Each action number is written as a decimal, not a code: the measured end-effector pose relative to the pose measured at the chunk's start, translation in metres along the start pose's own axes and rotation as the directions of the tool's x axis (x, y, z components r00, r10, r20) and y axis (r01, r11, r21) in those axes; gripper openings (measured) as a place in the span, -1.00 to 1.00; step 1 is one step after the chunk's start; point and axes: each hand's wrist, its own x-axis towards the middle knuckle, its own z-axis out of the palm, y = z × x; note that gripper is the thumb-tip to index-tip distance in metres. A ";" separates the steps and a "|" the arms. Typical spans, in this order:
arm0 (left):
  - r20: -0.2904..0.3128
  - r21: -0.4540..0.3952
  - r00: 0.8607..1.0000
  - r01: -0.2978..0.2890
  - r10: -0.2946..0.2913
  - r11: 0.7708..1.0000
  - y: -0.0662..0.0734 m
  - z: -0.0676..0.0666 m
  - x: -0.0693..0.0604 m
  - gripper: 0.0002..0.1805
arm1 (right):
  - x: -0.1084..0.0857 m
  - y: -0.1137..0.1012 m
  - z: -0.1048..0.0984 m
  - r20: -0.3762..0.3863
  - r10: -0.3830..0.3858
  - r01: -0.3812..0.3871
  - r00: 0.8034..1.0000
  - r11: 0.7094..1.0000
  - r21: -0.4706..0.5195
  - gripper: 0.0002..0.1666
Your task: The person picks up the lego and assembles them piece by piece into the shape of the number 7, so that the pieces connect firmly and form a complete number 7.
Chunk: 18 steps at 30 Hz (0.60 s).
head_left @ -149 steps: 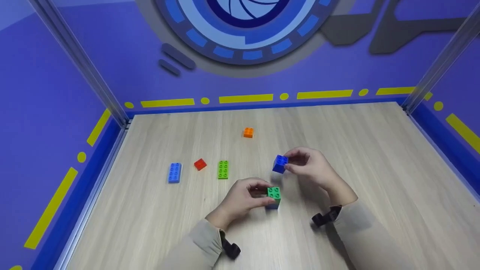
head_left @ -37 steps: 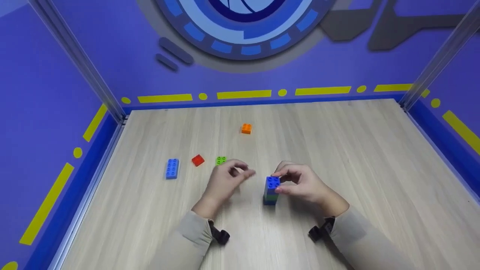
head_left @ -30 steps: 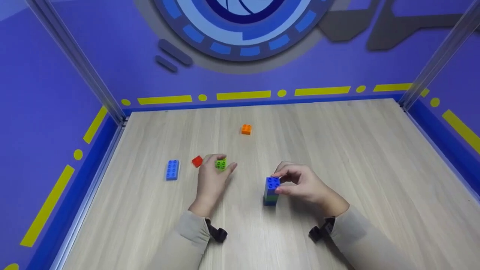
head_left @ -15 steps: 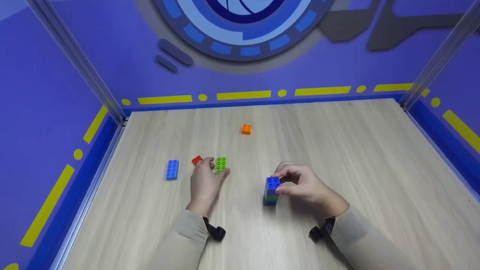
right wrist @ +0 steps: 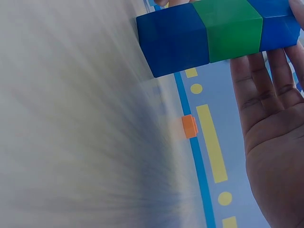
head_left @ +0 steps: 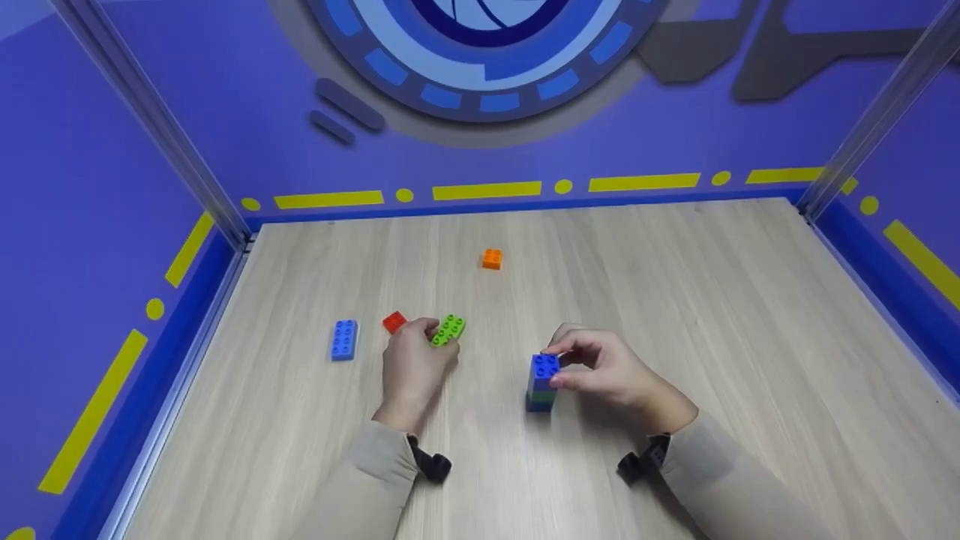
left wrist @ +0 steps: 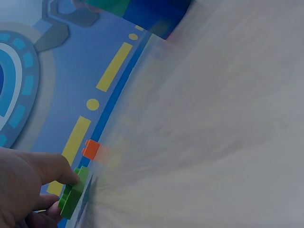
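Note:
In the head view, the left hand (head_left: 416, 369) pinches a lime green brick (head_left: 450, 330), which lies slanted between thumb and fingers. The left wrist view shows the same lime green brick (left wrist: 73, 194) between the thumb and fingers of the left hand (left wrist: 26, 187). The right hand (head_left: 611, 371) pinches the top of an upright stack (head_left: 542, 382) that stands on the table. Blue, green and blue blocks make up this stack (right wrist: 232, 31) in the right wrist view, with the right hand (right wrist: 278, 128) at its top block.
A red brick (head_left: 394, 322) lies just beside the left hand's fingers. Farther left is a light blue brick (head_left: 344, 340). An orange brick (head_left: 492, 259) lies toward the back of the wooden table (head_left: 675, 262). Printed blue-purple walls (head_left: 480, 165) stand around the back and sides.
The left hand has moved left from near the stack and now grips the lime green brick, which has turned from straight to slanted. Earlier, the right hand brought the blue block onto the stack.

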 end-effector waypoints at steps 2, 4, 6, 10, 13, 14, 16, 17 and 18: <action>-0.008 0.000 1.000 -0.013 0.013 1.000 0.002 0.000 -0.001 -0.51 | 0.000 0.000 0.000 0.000 -0.002 0.002 1.000 1.000 0.000 -0.67; -0.017 -0.006 0.999 -0.029 0.029 1.000 0.003 0.000 -0.003 -0.54 | 0.000 0.001 0.000 0.001 -0.003 0.003 1.000 1.000 0.001 -0.67; -0.022 -0.025 0.999 -0.050 0.050 0.998 0.005 0.001 -0.004 -0.57 | 0.000 0.001 0.000 0.001 0.000 0.000 1.000 1.000 0.004 -0.67; -0.013 -0.072 0.995 -0.097 0.096 0.993 0.008 0.004 -0.005 -0.62 | -0.001 0.002 0.000 0.004 0.002 -0.002 1.000 1.000 0.011 -0.68; -0.001 -0.092 0.992 -0.123 0.123 0.988 0.010 0.005 -0.007 -0.64 | -0.001 0.002 0.000 0.005 -0.005 0.004 1.000 1.000 0.016 -0.67; 0.003 -0.098 0.992 -0.129 0.130 0.987 0.010 0.006 -0.008 -0.64 | -0.001 0.003 0.000 0.005 -0.007 0.006 1.000 1.000 0.017 -0.68; 0.010 -0.107 0.990 -0.140 0.141 0.984 0.011 0.006 -0.010 -0.64 | -0.001 0.003 -0.001 0.006 -0.012 0.012 1.000 1.000 0.018 -0.67; 0.016 -0.113 0.989 -0.144 0.147 0.983 0.012 0.006 -0.010 -0.63 | -0.001 0.003 -0.001 0.005 -0.014 0.014 1.000 1.000 0.020 -0.68; 0.021 -0.121 0.988 -0.152 0.156 0.981 0.012 0.006 -0.011 -0.63 | -0.001 0.004 -0.001 0.006 -0.016 0.016 1.000 1.000 0.020 -0.68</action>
